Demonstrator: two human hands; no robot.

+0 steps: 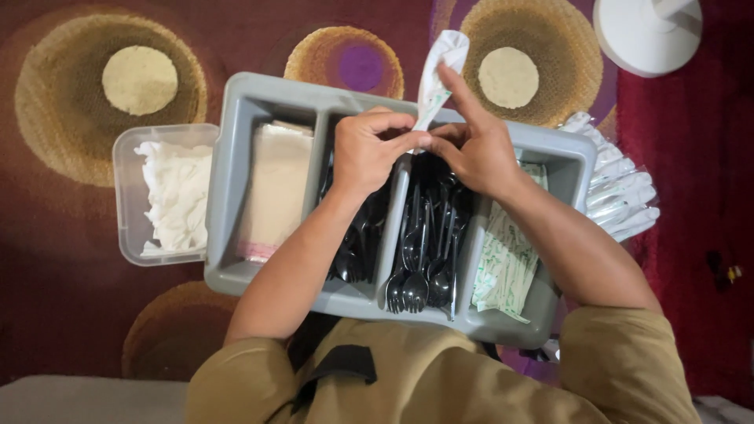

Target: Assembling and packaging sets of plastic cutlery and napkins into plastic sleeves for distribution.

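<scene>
Left hand [365, 153]: fingers curled, pinching the near end of a clear sleeve [440, 74] over the tray's middle.
Right hand [471, 145]: gripped the same sleeve just beside the left, forefinger stretched far along it.
Sleeve: held tilted above the far rim of the tray [236, 180]; something white sat inside, its kind too hard to tell.
Tray: grey, four compartments. Far-left one held a stack of flat clear bags [275, 188]; the two middle ones held black cutlery [424, 251]; the right one held small green-and-white packets [506, 267].
Tub [126, 196]: clear, touching the tray's left side, full of white napkins [177, 196].
Done: a heap of filled sleeves [620, 192] lay right of the tray.
Left: judging by the full compartments, much cutlery was not yet packed.
</scene>
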